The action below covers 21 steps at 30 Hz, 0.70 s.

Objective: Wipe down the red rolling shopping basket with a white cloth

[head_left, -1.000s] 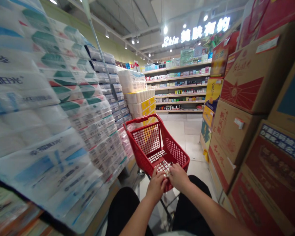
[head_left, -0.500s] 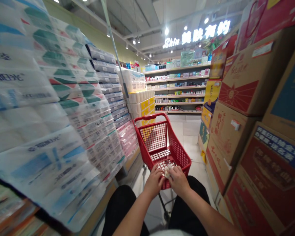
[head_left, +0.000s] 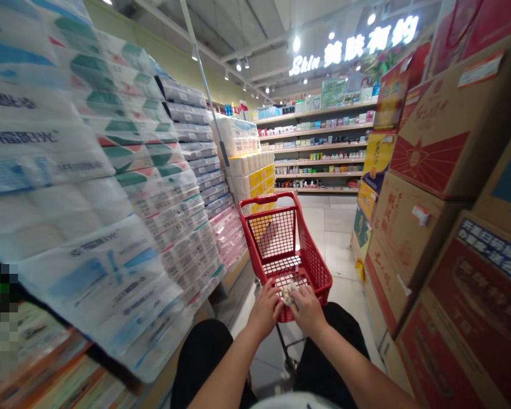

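A small off-white, lumpy thing, like a garlic bulb (head_left: pixel 288 294), is between my two hands over the near edge of the red shopping cart (head_left: pixel 297 200). My right hand (head_left: pixel 309 309) pinches it from the right with curled fingers. From the left, the bent fingers of my left hand (head_left: pixel 264 309) reach its side; their exact contact is hard to make out. Beneath both hands, the cart's grid basket shows its floor and tall slatted back. My dark-clad knees are on either side of the cart's near end.
Stacked packs of toilet paper and tissues (head_left: pixel 97 267) line the left side. Piled cardboard boxes (head_left: pixel 430 227) rise on the right. A slanted metal pole (head_left: pixel 213 108) stands beside the cart, and shelves of small goods (head_left: pixel 319 149) stand behind a tiled floor (head_left: pixel 336 227).
The view has swung slightly left, so the surroundings sit further right. My hands stay together over the cart, still at the off-white bulb, with slight finger movement.
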Motion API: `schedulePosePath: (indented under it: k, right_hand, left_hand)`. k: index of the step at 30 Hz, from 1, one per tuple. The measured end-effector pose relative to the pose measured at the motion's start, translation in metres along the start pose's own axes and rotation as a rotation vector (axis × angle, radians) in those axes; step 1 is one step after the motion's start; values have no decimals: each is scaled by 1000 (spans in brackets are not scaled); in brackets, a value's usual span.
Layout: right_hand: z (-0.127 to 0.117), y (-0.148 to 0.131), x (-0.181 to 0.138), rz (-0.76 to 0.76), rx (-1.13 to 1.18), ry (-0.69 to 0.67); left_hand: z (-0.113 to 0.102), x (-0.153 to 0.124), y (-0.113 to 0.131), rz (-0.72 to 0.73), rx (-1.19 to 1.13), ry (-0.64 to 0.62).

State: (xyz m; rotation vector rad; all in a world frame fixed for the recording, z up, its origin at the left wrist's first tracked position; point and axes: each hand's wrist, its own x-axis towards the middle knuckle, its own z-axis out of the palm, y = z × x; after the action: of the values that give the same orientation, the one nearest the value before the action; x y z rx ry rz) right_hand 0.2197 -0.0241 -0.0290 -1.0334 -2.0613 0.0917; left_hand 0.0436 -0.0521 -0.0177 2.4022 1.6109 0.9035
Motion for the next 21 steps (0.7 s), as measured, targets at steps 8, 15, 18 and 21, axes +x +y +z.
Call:
schedulePosePath:
  k: [8, 15, 18, 21]
  right_hand:
    - [3, -5, -1, -64, 45, 40]
    - [4, -4, -1, -174, 46, 18]
    - [6, -5, -4, -360, 5, 54]
    - [9, -3, -8, -481, -60, 109]
  left_hand:
    - [-7, -3, -7, -7, -11, -20]
    - [-5, 1, -5, -44, -18, -5]
    - [-3, 2, -3, -58, -25, -3]
    - [-3, 1, 0, -74, -23, -4]
